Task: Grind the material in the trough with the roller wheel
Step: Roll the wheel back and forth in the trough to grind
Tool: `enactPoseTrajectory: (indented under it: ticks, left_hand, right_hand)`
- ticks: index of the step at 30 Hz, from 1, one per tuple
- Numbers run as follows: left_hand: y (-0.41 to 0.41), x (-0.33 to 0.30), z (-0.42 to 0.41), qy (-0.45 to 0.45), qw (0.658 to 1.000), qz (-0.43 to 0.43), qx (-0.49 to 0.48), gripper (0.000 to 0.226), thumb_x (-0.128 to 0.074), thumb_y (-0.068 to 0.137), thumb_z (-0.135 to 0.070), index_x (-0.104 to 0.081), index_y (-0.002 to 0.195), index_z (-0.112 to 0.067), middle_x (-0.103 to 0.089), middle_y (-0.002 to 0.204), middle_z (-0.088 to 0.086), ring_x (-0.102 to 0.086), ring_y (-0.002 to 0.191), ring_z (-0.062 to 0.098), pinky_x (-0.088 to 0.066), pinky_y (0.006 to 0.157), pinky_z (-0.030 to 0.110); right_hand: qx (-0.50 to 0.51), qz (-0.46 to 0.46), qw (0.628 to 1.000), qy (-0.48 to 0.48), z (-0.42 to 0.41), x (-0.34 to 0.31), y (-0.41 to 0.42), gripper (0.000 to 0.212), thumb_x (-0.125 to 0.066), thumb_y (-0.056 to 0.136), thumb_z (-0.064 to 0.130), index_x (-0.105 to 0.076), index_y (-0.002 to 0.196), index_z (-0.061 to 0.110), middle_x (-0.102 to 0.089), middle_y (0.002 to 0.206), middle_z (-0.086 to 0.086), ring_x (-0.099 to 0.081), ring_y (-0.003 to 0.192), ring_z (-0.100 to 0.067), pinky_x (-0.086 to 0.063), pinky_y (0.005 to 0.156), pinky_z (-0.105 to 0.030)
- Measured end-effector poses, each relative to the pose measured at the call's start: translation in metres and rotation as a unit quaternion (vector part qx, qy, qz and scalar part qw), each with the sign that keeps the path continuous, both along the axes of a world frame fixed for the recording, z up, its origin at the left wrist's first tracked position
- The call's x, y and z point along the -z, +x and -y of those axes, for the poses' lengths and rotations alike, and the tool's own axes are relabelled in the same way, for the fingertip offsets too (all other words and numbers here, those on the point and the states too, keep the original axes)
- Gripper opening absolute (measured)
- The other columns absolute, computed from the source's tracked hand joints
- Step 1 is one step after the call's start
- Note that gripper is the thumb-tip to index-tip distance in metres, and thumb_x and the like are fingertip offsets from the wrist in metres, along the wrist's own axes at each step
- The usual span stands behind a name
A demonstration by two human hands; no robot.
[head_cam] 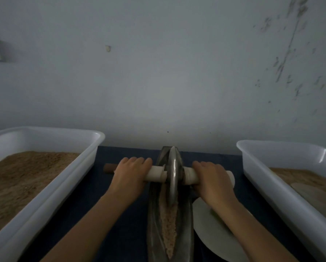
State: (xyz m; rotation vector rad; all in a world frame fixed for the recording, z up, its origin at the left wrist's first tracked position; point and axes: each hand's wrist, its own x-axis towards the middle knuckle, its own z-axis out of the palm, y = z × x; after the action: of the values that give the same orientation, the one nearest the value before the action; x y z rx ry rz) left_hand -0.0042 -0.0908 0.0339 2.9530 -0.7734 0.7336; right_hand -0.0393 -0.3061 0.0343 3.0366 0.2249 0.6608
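both hands are on the axle here. the left hand has its fingers curled over the white-wrapped handle on the left of the roller wheel, and the right hand is wrapped round the matching handle on the other side. a brown bare stub of the axle sticks out past the left hand.

the wheel stands upright on its edge in the metal trough, sitting toward the far end of it. the trough is a long boat-shaped thing running away from the camera on a dark blue tabletop. the material — pale, crumbly, pinkish-tan — lies along the bottom groove on the near side of the wheel.

a white tub of brown powder sits to the left, another white tub with brown powder to the right. a white round plate lies just beside the trough, partly under the right forearm. behind it all is a scuffed pale wall.
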Motion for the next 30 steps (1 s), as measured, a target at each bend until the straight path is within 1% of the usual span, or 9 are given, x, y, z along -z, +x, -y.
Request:
enactPoseTrajectory:
  ticks: [3,7,10,13,17,20,23,27,30]
  left_hand:
    - [-0.003,-0.002,-0.003,0.009,1.0,-0.026,0.007,0.03,-0.058,0.085,-0.033,-0.041,0.11,-0.028,-0.054,0.114,-0.008,-0.051,0.106,0.012,-0.033,0.089,0.026]
    - [-0.015,-0.016,-0.007,0.047,0.992,-0.115,0.012,0.027,-0.056,0.087,-0.032,-0.044,0.109,-0.025,-0.056,0.115,-0.004,-0.054,0.104,0.015,-0.035,0.082,0.026]
    - [-0.029,-0.03,-0.01,0.09,0.977,-0.193,0.031,0.029,-0.058,0.086,-0.031,-0.047,0.112,-0.025,-0.058,0.114,-0.003,-0.055,0.103,0.015,-0.038,0.079,0.025]
    - [-0.042,-0.044,-0.014,0.125,0.962,-0.238,0.054,0.029,-0.06,0.084,-0.029,-0.05,0.112,-0.025,-0.059,0.112,-0.004,-0.056,0.102,0.012,-0.039,0.079,0.022]
    - [-0.045,-0.048,-0.014,0.153,0.95,-0.267,0.057,0.031,-0.062,0.083,-0.029,-0.052,0.112,-0.024,-0.06,0.111,-0.004,-0.057,0.101,0.012,-0.044,0.082,0.023]
    - [-0.034,-0.04,-0.013,0.126,0.959,-0.248,0.048,0.031,-0.06,0.084,-0.03,-0.051,0.114,-0.024,-0.06,0.112,-0.003,-0.057,0.102,0.014,-0.045,0.086,0.028]
    - [-0.017,-0.022,-0.012,0.078,0.984,-0.16,0.031,0.03,-0.057,0.085,-0.034,-0.046,0.111,-0.025,-0.058,0.112,-0.003,-0.057,0.102,0.017,-0.042,0.081,0.029]
    - [0.0,-0.002,-0.007,0.011,0.999,-0.032,0.021,0.028,-0.057,0.085,-0.035,-0.043,0.108,-0.026,-0.056,0.113,-0.007,-0.053,0.103,0.013,-0.033,0.082,0.025]
    - [0.004,0.005,-0.003,-0.012,1.0,0.005,-0.003,0.033,-0.058,0.085,-0.035,-0.042,0.113,-0.028,-0.053,0.113,-0.008,-0.05,0.103,0.012,-0.031,0.086,0.025]
  right_hand:
    - [0.0,-0.034,0.999,-0.002,0.0,-0.003,-0.003,0.026,-0.061,0.083,0.035,-0.036,0.085,0.029,-0.059,0.099,0.007,-0.054,0.089,-0.013,-0.027,0.07,-0.026]
    - [0.007,-0.183,0.983,-0.01,-0.005,-0.023,-0.016,0.017,-0.058,0.085,0.034,-0.054,0.098,0.023,-0.062,0.103,0.003,-0.058,0.091,-0.015,-0.03,0.058,-0.021]
    - [0.0,-0.248,0.968,-0.036,-0.01,-0.035,-0.036,0.013,-0.06,0.081,0.033,-0.055,0.09,0.025,-0.059,0.093,0.004,-0.055,0.082,-0.014,-0.026,0.049,-0.02]
    - [-0.023,-0.272,0.961,-0.043,-0.01,-0.044,-0.056,0.013,-0.062,0.077,0.032,-0.052,0.08,0.025,-0.049,0.074,0.009,-0.052,0.072,-0.012,-0.03,0.048,-0.019]
    - [-0.036,-0.28,0.958,-0.049,-0.008,-0.045,-0.057,0.017,-0.063,0.076,0.034,-0.059,0.088,0.024,-0.052,0.078,0.008,-0.052,0.071,-0.011,-0.033,0.049,-0.019]
    - [-0.026,-0.247,0.968,-0.026,-0.008,-0.036,-0.044,0.017,-0.062,0.076,0.035,-0.057,0.089,0.027,-0.057,0.084,0.006,-0.054,0.074,-0.014,-0.032,0.05,-0.021]
    - [-0.013,-0.162,0.987,0.001,-0.006,-0.021,-0.023,0.021,-0.062,0.079,0.039,-0.055,0.096,0.029,-0.061,0.097,0.006,-0.058,0.085,-0.015,-0.026,0.051,-0.02]
    - [-0.008,-0.012,1.0,0.015,-0.002,-0.003,0.0,0.02,-0.06,0.082,0.034,-0.041,0.083,0.029,-0.059,0.096,0.008,-0.055,0.089,-0.015,-0.023,0.067,-0.028]
    - [-0.002,0.051,0.999,0.018,0.001,0.007,0.006,0.014,-0.06,0.083,0.031,-0.047,0.089,0.027,-0.058,0.096,0.009,-0.051,0.089,-0.013,-0.021,0.07,-0.028]
